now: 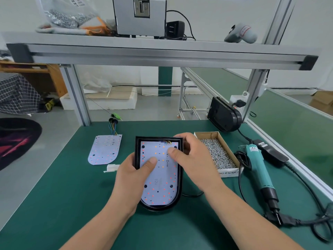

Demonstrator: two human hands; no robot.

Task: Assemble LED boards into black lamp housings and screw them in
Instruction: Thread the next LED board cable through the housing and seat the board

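A black lamp housing (180, 193) lies on the green mat in front of me, with a white LED board (160, 184) dotted with red and orange LEDs seated inside it. My left hand (133, 175) grips the housing's left wall, thumb pressing on the board. My right hand (191, 159) grips the right wall near the top, its thumb also pressing on the board. A second LED board (105, 149) with coloured wires lies flat to the left.
A cardboard box of screws (217, 154) sits just right of the housing. A teal electric screwdriver (261, 177) with its cable lies further right. Another black housing (223, 115) leans against the frame post. A small white plastic part (111, 168) lies by my left hand.
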